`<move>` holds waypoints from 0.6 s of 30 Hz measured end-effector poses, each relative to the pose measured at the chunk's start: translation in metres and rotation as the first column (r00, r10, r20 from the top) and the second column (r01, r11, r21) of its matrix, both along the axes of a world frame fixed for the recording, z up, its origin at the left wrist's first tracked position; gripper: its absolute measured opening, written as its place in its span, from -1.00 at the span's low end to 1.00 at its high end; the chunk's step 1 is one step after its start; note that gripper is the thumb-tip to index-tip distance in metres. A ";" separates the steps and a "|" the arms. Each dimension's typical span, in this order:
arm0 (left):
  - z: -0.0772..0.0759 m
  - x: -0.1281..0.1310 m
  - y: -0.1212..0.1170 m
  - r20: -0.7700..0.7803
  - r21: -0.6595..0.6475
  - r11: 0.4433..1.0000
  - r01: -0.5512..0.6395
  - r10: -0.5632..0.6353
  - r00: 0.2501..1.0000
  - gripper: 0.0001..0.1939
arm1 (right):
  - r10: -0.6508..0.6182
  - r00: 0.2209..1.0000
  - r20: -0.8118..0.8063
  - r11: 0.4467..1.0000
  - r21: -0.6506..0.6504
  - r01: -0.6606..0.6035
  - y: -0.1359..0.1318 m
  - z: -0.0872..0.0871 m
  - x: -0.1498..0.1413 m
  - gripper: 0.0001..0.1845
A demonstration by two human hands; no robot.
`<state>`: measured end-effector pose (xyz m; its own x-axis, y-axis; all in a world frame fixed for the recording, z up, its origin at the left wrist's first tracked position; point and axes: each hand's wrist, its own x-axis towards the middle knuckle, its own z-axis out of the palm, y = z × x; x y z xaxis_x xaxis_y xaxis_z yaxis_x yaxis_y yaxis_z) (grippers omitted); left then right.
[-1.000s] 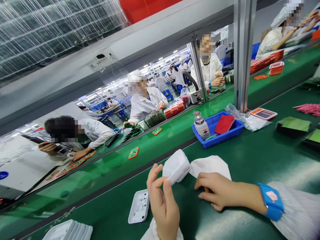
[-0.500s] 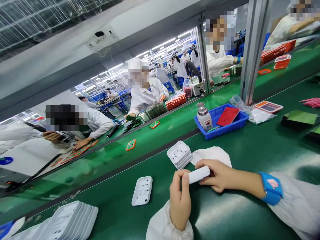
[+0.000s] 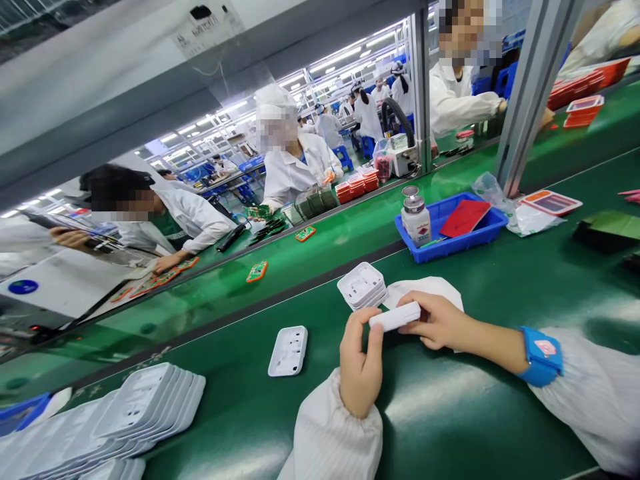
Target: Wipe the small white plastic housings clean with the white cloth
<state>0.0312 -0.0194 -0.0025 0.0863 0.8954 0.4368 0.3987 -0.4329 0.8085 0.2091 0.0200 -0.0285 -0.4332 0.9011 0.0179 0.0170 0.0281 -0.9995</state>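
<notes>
Both hands hold one flat white plastic shell [image 3: 395, 316] edge-on above the green belt surface [image 3: 450, 427]: the left hand [image 3: 361, 365] pinches its near-left end between thumb and curled fingers, and the right hand [image 3: 440, 321], with a blue wrist strap [image 3: 543, 355] on its arm, closes its fingers around the far-right end. The piece hangs just above a white cloth [image 3: 425, 291] spread on the surface, so the step in hand looks like turning the shell over for wiping or checking along its rim. Any next move would call for a steady two-point hold and a rotation of the piece without letting it slip from the fingertips. Just to the far left of the hands sits a short stack of white plastic shells [image 3: 361, 287], touching the cloth's edge. A single white shell with moulded openings [image 3: 288, 351] lies flat to the left, apart from the stack, and a long overlapping row of white shells [image 3: 145, 413] runs along the near-left edge. Farther right, a blue plastic tray [image 3: 493, 223] holds a white pump bottle with a metal cap [image 3: 415, 219] at its left end and a red flat card [image 3: 465, 218] leaning across its middle; a thin green-handled tool seems to lie in it too, though it is too small to be sure. Beside the tray lie clear plastic bags [image 3: 520, 217].
</notes>
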 end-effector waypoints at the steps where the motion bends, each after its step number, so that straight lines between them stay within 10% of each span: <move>1: 0.000 0.000 0.000 -0.029 0.028 1.000 0.000 0.001 1.000 -0.81 | -0.002 1.000 -0.005 1.000 -0.002 0.002 0.000 0.001 0.000 -0.71; 10: -0.002 -0.001 0.000 -0.203 0.158 0.987 0.034 -0.002 0.979 -0.72 | -0.100 0.990 0.099 0.983 0.166 0.083 0.000 -0.003 0.002 -0.72; 14: -0.002 0.000 0.000 -0.263 0.114 0.993 0.035 -0.004 0.965 -0.67 | -0.301 0.941 0.153 0.786 0.599 0.154 -0.001 0.004 0.004 -0.78; 18: -0.002 0.001 0.001 -0.263 0.058 0.997 0.041 -0.024 0.964 -0.70 | -0.320 0.935 0.152 0.714 0.688 0.133 -0.004 0.007 0.005 -0.83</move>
